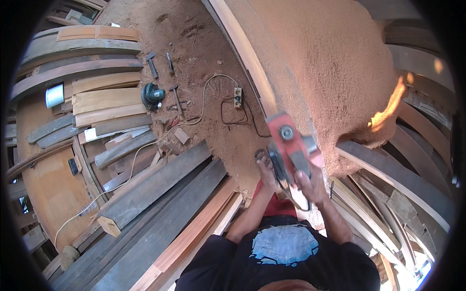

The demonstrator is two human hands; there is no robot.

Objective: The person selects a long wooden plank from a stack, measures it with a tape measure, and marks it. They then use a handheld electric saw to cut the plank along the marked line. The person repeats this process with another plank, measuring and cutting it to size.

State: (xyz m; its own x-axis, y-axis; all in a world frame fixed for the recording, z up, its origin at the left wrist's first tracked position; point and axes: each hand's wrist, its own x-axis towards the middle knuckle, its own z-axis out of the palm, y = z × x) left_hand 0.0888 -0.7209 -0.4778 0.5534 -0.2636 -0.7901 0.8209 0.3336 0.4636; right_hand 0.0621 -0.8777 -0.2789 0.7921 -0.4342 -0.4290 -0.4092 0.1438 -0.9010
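Observation:
A red electric planer (294, 145) with a grey round fitting on its top lies over the near end of a long wooden plank (257, 68). My right hand (313, 184) is closed round its rear handle. Just left of the planer's dark side is my left hand (266, 173), its fingers stretched forward and partly blurred; whether it touches the casing is hard to see. A dark cord hangs below the tool. The planer hides the plank's near end and its own sole.
Sawdust covers the ground and heaps at right. A power strip (238, 97) with looping cords lies left of the plank. Beyond it are a green circular saw (152, 96), a hammer (152, 65) and other tools. Stacked boards (160, 189) flank me on both sides.

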